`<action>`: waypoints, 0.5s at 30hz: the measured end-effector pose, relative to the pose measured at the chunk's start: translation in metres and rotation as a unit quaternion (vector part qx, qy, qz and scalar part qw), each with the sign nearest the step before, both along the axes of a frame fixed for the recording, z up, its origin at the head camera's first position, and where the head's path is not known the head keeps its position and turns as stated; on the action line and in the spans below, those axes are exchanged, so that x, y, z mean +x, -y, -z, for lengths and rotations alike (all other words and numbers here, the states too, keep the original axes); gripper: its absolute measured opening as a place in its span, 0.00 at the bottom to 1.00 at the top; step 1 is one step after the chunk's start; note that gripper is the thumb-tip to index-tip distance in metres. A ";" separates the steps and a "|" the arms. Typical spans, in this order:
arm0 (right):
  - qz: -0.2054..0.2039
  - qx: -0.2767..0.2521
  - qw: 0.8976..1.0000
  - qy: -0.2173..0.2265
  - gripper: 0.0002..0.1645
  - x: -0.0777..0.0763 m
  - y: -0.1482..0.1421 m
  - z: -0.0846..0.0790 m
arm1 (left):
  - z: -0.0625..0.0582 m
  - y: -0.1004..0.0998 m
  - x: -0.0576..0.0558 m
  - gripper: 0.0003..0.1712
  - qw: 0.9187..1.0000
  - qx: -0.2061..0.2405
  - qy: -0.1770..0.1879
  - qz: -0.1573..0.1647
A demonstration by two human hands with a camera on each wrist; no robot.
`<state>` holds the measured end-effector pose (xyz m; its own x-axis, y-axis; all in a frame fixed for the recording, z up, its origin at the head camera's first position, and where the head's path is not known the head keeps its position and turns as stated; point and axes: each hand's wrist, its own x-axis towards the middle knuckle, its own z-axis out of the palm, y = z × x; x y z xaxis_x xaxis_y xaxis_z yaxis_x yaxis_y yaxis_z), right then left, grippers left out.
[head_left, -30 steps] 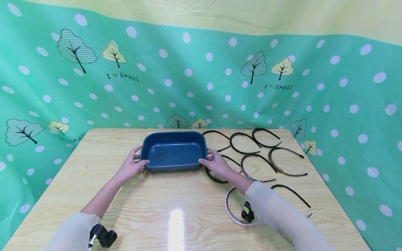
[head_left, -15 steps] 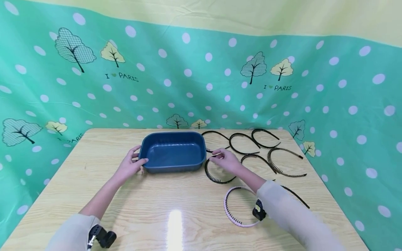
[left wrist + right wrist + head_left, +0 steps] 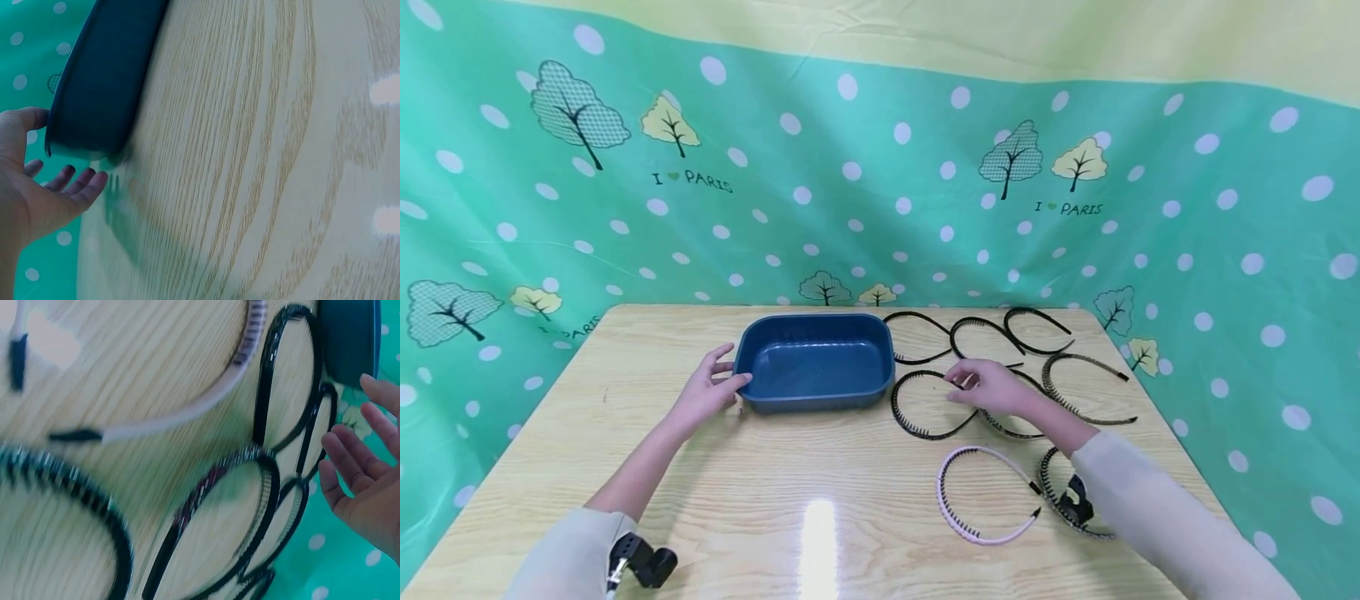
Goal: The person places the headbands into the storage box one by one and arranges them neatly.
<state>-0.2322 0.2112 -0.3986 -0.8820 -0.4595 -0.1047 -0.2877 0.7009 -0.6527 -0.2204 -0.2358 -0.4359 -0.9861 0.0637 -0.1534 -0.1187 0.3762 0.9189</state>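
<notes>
At the left end of a dark blue bin, my left hand has its thumb tip right at the rim. Its other fingers spread loosely beside the end wall in the left wrist view. Inside, the bin shows only its bare floor. Relaxed fingers and nothing held: my right hand hovers over the headbands to the right of the bin. Beneath it lie a black toothed headband and a patterned one, the latter partly covered by the hand in the head view. Nearer the front lies a pale pink headband.
Several more dark headbands lie on the right of the wooden table, among them a brown one and one partly under the right sleeve. A green dotted cloth hangs behind the table.
My right hand has let go of the bin's right end and moved right over the headbands. My left hand's fingers have loosened slightly at the left end. The bin has stayed put.
</notes>
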 end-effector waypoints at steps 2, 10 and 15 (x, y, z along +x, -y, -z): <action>-0.008 0.020 1.000 -0.006 0.20 0.001 -0.010 -0.002 | 0.000 0.000 -0.001 0.44 1.000 0.001 -0.001 0.000; -0.027 0.073 0.997 0.000 0.19 0.004 -0.042 -0.004 | 0.001 0.000 -0.002 0.43 1.000 0.002 -0.008 0.000; -0.038 0.085 0.996 -0.012 0.19 0.007 -0.055 -0.005 | 0.004 0.000 -0.003 0.43 1.000 0.008 -0.008 -0.004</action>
